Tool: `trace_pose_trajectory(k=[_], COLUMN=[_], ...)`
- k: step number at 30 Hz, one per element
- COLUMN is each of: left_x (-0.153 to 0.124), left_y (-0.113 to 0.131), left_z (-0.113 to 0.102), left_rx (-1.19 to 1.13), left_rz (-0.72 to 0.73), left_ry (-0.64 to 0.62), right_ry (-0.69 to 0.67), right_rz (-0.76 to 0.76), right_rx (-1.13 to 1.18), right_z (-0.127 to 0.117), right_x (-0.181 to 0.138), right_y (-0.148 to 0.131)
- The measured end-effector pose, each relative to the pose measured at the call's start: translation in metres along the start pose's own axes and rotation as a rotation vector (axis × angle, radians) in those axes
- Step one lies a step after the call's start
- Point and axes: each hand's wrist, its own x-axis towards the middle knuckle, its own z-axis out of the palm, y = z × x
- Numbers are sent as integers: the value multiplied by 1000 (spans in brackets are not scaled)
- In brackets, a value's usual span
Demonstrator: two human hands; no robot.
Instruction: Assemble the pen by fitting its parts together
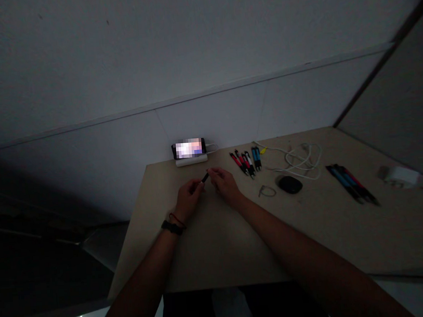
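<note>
Pen (205,178): small dark pen held above the middle of the desk, toward its far edge, tilted, pinched between both hands; colour hard to tell in the dim light.
Desk (210,245): pale wooden top, set against a light wall; it carries everything below.
Left hand (188,197): its grip is closed on the lower end of the pen; a dark watch (172,227) and a red band sit on the wrist.
Right hand (225,183): its grip is closed with fingertips on the upper end of the pen, just beside the left hand.
White cable (303,160): loosely coiled toward the far right of the desk.
Phone (189,148): lit screen, lying lengthwise at the far edge on a white block.
Right-hand pens (351,182): a dark bunch near the right edge, well apart from the hands.
Far pens (246,162): red, black and blue ones in a row, near the far edge, right of the hands.
White adapter (401,176): at the right edge.
Black oval object (290,184): near the cable, what it is cannot be told.
</note>
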Motion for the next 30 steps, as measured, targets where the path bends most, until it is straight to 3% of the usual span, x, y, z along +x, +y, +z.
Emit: trace_pose_trajectory(k=[4,9,22,30], left_x=[1,0,-4,-3], left_y=[-2,5,9,4], left_z=[1,0,1,2], left_rx=[-61,46,195,351], left_rz=[-33,38,81,60], left_ry=[47,89,-121,-130], right_ry=[109,231,-191,-247], right_rz=[124,416,617,577], right_rx=[298,575,674,671], right_z=[-3,-9,5,5], right_x=[5,9,-8,-10], right_y=[0,-7,-7,-10])
